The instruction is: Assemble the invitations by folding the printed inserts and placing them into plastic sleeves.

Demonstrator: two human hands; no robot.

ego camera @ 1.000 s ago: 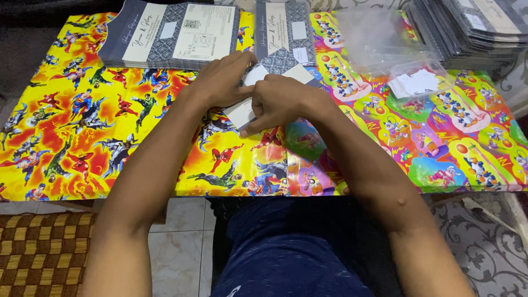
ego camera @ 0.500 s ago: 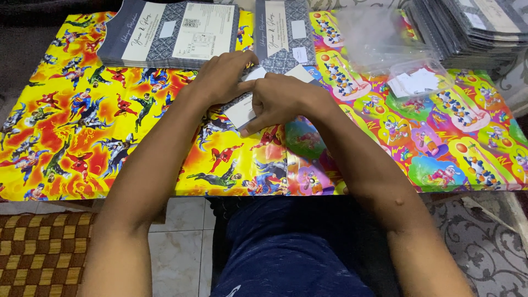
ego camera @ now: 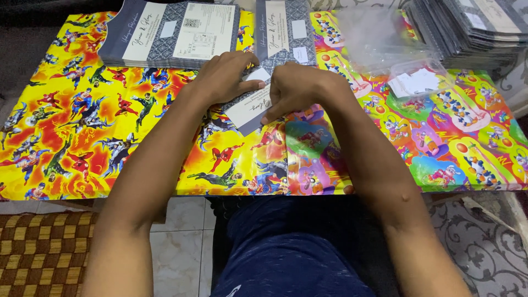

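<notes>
Left cover: a yellow sheet printed with cartoon heroes lies over the left half of the low table.
Open cards: a stack of grey-and-white cards lies unfolded at the far edge, just above the left hand.
Left hand: the left hand rests palm down on the folded card, fingers curled close together, thumb pressing its upper edge.
Folded card: the grey-and-white folded card lies tilted on the table where the two covers meet, pinned between both hands.
Right hand: the right hand lies on the card's right side, fingers bent and narrow, tips on the card's lower edge.
Second stack: another pile of folded cards sits just behind the hands.
Right cover: a multicoloured cartoon sheet covers the right half.
Plastic bag: a clear bag lies crumpled beyond the right hand.
Labels: small white slips sit in a clear tray beside the bag.
Far pile: a tall heap of grey cards fills the right corner.
</notes>
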